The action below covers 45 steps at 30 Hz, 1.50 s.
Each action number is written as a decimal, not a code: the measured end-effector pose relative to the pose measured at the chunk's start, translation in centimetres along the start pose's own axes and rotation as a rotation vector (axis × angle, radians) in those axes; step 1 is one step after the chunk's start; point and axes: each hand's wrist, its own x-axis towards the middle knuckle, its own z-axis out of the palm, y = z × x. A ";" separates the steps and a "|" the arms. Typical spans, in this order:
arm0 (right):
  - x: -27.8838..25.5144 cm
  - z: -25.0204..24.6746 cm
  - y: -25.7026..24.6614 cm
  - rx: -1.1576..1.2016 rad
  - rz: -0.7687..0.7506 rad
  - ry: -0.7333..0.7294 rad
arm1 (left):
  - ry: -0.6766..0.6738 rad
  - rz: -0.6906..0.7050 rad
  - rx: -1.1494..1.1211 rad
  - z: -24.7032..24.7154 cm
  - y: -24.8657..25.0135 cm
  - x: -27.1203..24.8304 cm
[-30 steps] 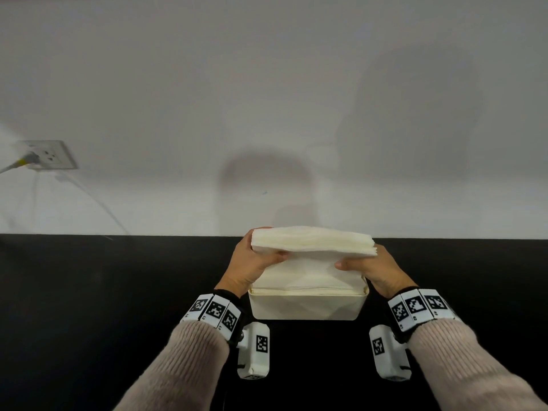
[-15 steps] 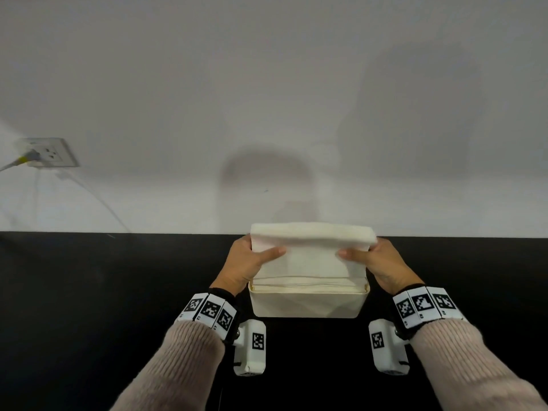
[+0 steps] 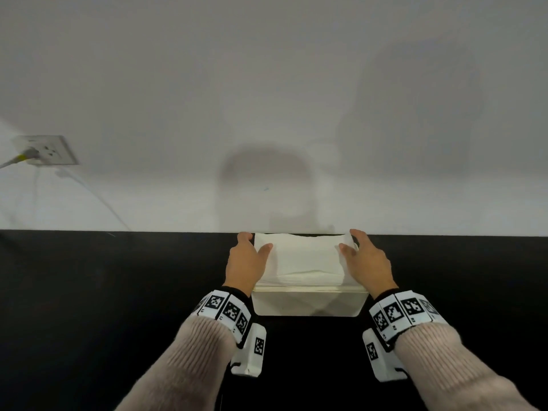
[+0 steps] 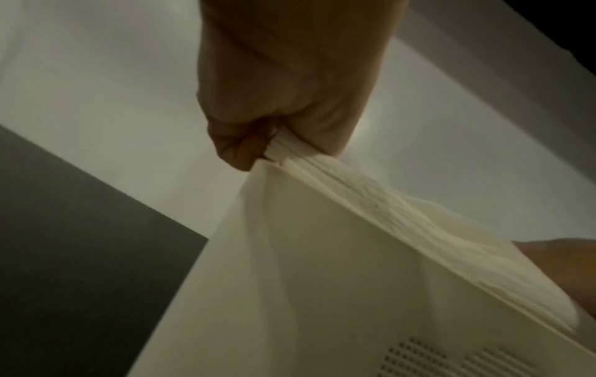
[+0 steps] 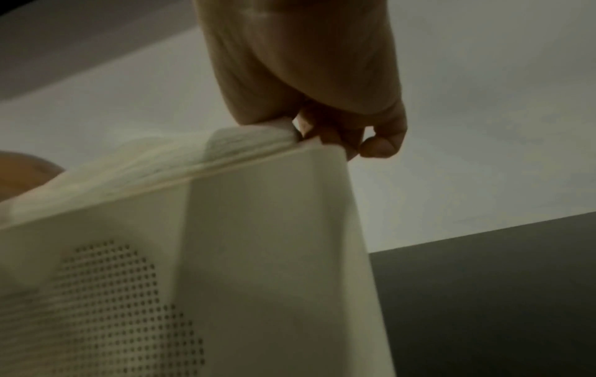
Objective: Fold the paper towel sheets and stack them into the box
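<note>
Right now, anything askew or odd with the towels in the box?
The paper towel stack sits proud of the box rim, not flush. Its right end curls up under the right hand, and the near edges look slightly fanned. The left hand pinches the other end. No tears or spills visible.

The right hand (image 5: 306, 76) reaches down to the top corner of the cream box (image 5: 258, 255), its fingers (image 5: 380, 145) curled at the rim, where they pinch the end of the folded paper towel stack (image 5: 245, 142). The stack lies along the box's top edge and rises slightly above it. A patch of small round holes (image 5: 122, 306) marks one box wall. The other hand (image 5: 22, 171) shows at the left edge. The box stands on the dark desk (image 5: 483, 293), with a pale wall (image 5: 483, 127) behind.
</note>
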 end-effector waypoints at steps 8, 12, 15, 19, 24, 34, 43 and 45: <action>-0.3 0.1 0.1 -0.271 -0.064 0.073 | 0.020 0.058 0.123 0.3 0.5 -0.4; 0.1 0.1 0.4 -0.343 -0.079 0.083 | 0.012 0.100 0.228 0.8 0.4 -0.4; 0.1 0.7 1.0 -0.475 -0.111 0.117 | 0.008 0.173 0.446 1.4 0.2 -0.6; -0.2 0.9 1.3 -0.592 -0.196 0.210 | 0.065 0.233 0.738 1.5 -0.3 -0.6; -0.4 0.4 2.4 -0.601 -0.423 0.066 | 0.017 0.431 0.869 0.9 -0.8 -0.6; -0.1 -0.5 3.1 -0.748 -0.320 -0.314 | -0.422 0.425 0.954 -1.2 -1.6 -0.2; -1.2 -0.2 0.7 -0.908 -0.218 -0.335 | -0.462 0.425 1.041 -1.1 -1.1 0.5; -1.4 0.0 0.7 -0.908 -0.205 -0.297 | -0.433 0.444 1.037 -1.2 -1.0 0.3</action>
